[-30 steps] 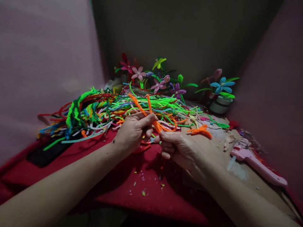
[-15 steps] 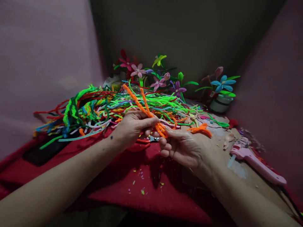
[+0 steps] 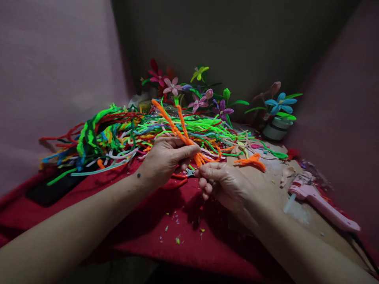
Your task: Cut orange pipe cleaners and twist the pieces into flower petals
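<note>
As both my hands pinch them, orange pipe cleaners cross in mid-air

While the orange pipe cleaners (image 3: pixel 186 138) hang above the red cloth (image 3: pixel 142 236), my left hand (image 3: pixel 166 157) is clamped on them where they cross, thumb over fingers; my right hand (image 3: pixel 229 185) has thumb and forefinger together, seemingly on their lower end; two upper ends stick up and apart, but I cannot tell how many strands lie in my grip.

If my left thumb slackened, I judge the crossing could slip and the lengths come out uneven; too hard a pull from the right might kink the wire or strip the fuzz; the loose ends, so near the heap of stems (image 3: pixel 201 125), could snag there.

Counting outward: one red-handled tool (image 3: pixel 190 172) lies just beyond my fingers, partly hidden; one looped orange piece (image 3: pixel 257 162) rests past my right hand; one pink glue gun (image 3: pixel 324 206) lies to the right on one sheet of cardboard (image 3: pixel 268 175); one white jar (image 3: pixel 275 129) stands behind it; six open flowers (image 3: pixel 172 86) show at the back; one flat dark object (image 3: pixel 49 191) lies at left; the stems and the scraps (image 3: pixel 178 240) are too many to count.
</note>
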`<act>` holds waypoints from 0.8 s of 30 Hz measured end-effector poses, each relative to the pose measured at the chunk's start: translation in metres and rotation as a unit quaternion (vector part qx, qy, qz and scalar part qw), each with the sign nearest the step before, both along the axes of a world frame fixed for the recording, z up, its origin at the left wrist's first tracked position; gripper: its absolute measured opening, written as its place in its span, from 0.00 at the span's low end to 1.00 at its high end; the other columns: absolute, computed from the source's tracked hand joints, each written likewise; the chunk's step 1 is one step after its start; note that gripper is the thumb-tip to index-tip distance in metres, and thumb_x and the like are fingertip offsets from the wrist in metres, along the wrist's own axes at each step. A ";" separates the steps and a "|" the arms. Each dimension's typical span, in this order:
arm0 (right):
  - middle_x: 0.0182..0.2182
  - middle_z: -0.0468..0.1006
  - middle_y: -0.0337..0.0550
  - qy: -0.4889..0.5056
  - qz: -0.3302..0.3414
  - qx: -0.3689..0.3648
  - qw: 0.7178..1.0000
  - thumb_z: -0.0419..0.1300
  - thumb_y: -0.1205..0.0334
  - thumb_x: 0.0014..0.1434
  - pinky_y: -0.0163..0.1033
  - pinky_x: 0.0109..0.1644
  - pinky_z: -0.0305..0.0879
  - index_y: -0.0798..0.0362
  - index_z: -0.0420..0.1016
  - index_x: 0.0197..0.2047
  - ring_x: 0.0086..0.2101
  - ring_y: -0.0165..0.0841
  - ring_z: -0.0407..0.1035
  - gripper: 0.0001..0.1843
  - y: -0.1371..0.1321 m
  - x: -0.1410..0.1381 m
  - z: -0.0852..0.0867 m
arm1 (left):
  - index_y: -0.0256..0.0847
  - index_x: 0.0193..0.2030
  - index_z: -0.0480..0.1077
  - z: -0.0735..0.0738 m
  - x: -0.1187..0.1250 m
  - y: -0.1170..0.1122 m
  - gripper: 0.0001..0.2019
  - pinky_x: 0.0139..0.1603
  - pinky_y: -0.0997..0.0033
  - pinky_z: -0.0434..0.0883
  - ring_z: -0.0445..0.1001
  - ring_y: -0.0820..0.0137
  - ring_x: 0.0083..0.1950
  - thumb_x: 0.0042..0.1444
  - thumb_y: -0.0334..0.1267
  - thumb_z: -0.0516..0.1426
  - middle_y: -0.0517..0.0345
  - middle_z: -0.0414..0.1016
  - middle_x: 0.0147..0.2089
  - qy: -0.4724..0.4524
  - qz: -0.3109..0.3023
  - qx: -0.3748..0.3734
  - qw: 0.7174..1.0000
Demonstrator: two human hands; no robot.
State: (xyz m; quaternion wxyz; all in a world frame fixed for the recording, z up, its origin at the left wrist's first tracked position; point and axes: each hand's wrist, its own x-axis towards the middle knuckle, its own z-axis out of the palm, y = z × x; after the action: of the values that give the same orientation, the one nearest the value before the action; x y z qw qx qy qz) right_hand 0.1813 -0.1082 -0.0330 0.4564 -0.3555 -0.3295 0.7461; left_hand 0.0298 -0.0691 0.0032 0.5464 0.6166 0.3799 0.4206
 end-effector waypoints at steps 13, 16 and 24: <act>0.20 0.78 0.45 0.064 0.045 -0.054 0.995 0.55 0.65 0.58 0.36 0.25 0.71 0.61 0.75 0.28 0.17 0.28 0.69 0.11 0.002 0.008 0.007 | 0.34 0.26 0.69 -0.004 0.000 0.006 0.08 0.17 0.83 0.54 0.59 0.82 0.18 0.49 0.37 0.62 0.65 0.63 0.17 -0.028 -0.034 -0.025 0.999; 0.20 0.78 0.43 0.087 0.073 -0.052 0.992 0.57 0.67 0.56 0.33 0.26 0.71 0.61 0.75 0.30 0.18 0.27 0.69 0.08 0.001 0.008 0.004 | 0.35 0.27 0.69 -0.005 0.001 0.003 0.08 0.17 0.82 0.55 0.58 0.82 0.17 0.50 0.37 0.61 0.65 0.62 0.16 -0.029 -0.036 -0.043 0.998; 0.20 0.76 0.38 0.132 0.056 -0.041 0.989 0.59 0.72 0.55 0.32 0.27 0.73 0.61 0.75 0.31 0.18 0.22 0.67 0.04 0.001 0.004 0.001 | 0.37 0.25 0.68 -0.007 0.004 0.002 0.08 0.16 0.80 0.56 0.61 0.79 0.16 0.51 0.37 0.60 0.65 0.64 0.15 -0.057 -0.059 -0.069 0.994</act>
State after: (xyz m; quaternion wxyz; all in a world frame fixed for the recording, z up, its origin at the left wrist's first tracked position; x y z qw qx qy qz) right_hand 0.1850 -0.1071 -0.0319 0.4382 -0.2537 -0.2551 0.8237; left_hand 0.0338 -0.0667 -0.0036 0.6324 0.5737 0.3390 0.3950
